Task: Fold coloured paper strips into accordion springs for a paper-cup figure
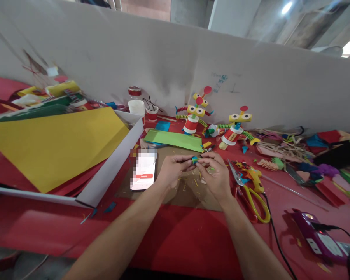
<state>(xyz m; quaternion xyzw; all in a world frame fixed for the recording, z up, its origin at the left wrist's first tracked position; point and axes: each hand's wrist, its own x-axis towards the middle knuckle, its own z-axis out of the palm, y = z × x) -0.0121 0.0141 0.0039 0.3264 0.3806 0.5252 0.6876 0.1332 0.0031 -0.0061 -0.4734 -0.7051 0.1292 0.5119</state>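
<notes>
My left hand (172, 169) and my right hand (215, 173) meet over a brown cardboard sheet (189, 194) on the red table. Both pinch a small green and blue paper piece (195, 159) between their fingertips. Tiny yellow and green paper scraps lie on the cardboard under my hands. A phone (144, 170) rests just left of my left hand. Yellow-handled scissors (252, 192) lie to the right of my right hand.
A white box (111, 167) with a large yellow sheet (55, 144) sits at left. A green paper strip (175, 139) and two paper-cup figures (192, 116) (235, 130) stand behind. Paper scraps crowd the right; a purple device (312, 233) with a cable lies at front right.
</notes>
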